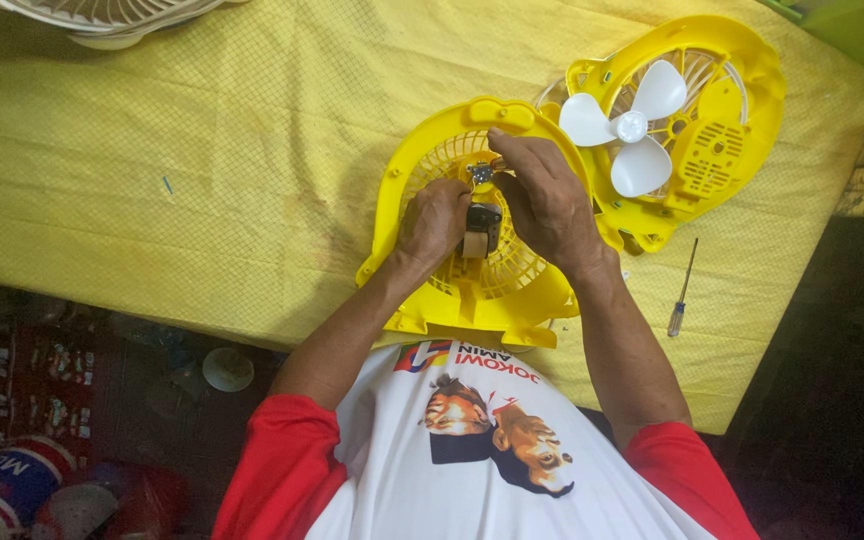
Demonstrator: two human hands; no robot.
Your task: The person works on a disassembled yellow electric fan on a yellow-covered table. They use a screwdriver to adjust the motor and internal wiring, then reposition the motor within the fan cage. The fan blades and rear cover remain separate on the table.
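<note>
The small motor [481, 230] is pinched between the left hand [434, 222] and right hand [544, 195], directly above the yellow fan housing [422, 170].

Worktop was covered with a yellow quilted cloth [202, 150], lit pretty evenly and a bit wrinkled. A white fan grille [102, 18] poked in at the top edge. Floor below was dark and cluttered: a patterned reddish mat [12, 370], a small white round lid [228, 368], and a red, white and blue ball-like thing [7, 485] in the corner.
</note>
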